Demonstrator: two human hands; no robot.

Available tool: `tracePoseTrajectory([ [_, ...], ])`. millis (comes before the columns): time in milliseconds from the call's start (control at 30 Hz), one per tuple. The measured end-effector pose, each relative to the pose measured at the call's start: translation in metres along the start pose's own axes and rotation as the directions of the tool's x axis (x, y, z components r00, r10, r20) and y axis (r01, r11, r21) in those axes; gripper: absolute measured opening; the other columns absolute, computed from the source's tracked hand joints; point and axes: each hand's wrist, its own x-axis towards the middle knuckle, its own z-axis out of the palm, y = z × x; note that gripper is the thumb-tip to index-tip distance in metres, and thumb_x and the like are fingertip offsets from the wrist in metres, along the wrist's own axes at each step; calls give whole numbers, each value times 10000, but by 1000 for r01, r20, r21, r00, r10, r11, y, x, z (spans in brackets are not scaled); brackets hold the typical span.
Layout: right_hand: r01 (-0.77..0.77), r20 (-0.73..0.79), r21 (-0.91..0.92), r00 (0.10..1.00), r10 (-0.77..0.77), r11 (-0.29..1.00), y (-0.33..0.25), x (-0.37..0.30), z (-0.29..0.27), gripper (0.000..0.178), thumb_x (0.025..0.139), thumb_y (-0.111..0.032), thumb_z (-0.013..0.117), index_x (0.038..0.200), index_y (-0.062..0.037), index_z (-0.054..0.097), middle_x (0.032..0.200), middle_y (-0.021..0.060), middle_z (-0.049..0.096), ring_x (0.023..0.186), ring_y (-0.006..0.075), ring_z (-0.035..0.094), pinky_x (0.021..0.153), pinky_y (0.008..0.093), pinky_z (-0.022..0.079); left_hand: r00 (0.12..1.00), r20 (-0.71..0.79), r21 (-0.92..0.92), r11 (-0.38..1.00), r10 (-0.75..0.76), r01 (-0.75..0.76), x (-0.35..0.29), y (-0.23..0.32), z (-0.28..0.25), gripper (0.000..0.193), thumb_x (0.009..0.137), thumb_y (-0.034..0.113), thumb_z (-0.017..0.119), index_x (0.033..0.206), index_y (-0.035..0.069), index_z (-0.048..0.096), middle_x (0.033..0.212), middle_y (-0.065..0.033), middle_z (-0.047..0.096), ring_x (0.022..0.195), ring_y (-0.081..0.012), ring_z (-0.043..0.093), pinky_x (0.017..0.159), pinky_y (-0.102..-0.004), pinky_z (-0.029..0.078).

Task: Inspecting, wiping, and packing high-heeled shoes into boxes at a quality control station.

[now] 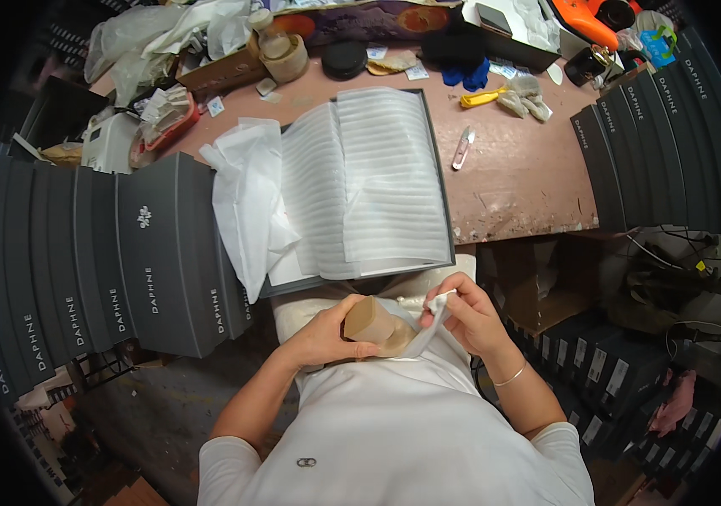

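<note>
A beige shoe with a thick block heel (370, 320) is held over my lap, heel turned up. My left hand (323, 335) is closed around its heel end, with the thumb across the near side. My right hand (475, 319) pinches a piece of thin white tissue paper (430, 331) that runs down against the toe end of the shoe. Part of the shoe is hidden by the tissue and my fingers. Just beyond my hands, an open dark shoe box (447, 202) sits at the table edge, with ribbed white foam sheet (390, 177) spread over it.
Crumpled white tissue (249, 181) lies over the box's left side. Dark shoe boxes (170, 253) stand in a row at left, more boxes (672, 139) at right. Thread snips (462, 149) lie on the pinkish table (525, 185). Bags, tape and a round black tin (344, 61) crowd the back.
</note>
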Motion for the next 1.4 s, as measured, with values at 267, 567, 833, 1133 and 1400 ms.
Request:
tracePoseTrajectory([
  [267, 430, 207, -652, 893, -399, 625, -24, 57, 60, 84, 913, -40, 604, 995, -27, 612, 933, 62, 603, 704, 130, 560, 599, 226, 464, 720, -654, -124, 907, 231, -403, -11, 31, -13, 862, 747, 227, 838, 1409, 48, 316, 1190, -122, 550, 1080, -198, 565, 922, -325, 479],
  [567, 615, 600, -780, 681, -421, -117, -3, 102, 116, 231, 786, -1, 685, 1009, -34, 634, 928, 129, 580, 839, 295, 584, 712, 368, 502, 467, -844, -59, 820, 264, -570, 7, -3, 12, 715, 732, 110, 840, 1297, 9, 413, 1188, -103, 567, 1064, -180, 581, 909, -313, 499],
  [833, 623, 594, -778, 692, -411, -75, 27, 97, 114, 249, 807, 37, 655, 1047, -22, 620, 914, 130, 558, 789, 286, 558, 693, 354, 491, 495, -851, -172, 798, 174, -577, -3, -20, 18, 752, 733, 93, 836, 1346, -8, 411, 1182, -103, 597, 1064, -161, 590, 917, -296, 501],
  [1133, 530, 493, -845, 824, -278, 71, 67, 66, 68, 245, 743, 60, 689, 965, -30, 635, 890, 134, 584, 793, 293, 602, 665, 366, 510, 344, -908, -21, 796, 238, -605, -14, -26, -8, 740, 743, 83, 827, 1348, -29, 416, 1201, -99, 581, 1058, -155, 569, 930, -304, 472],
  [1400, 700, 674, -711, 652, -347, -67, 20, 105, 131, 291, 759, 56, 676, 1033, -26, 623, 877, 119, 569, 736, 274, 573, 640, 352, 495, 413, -892, -128, 773, 183, -621, -16, -13, 9, 774, 720, 28, 827, 1365, 5, 400, 1223, -108, 586, 1103, -175, 581, 936, -312, 500],
])
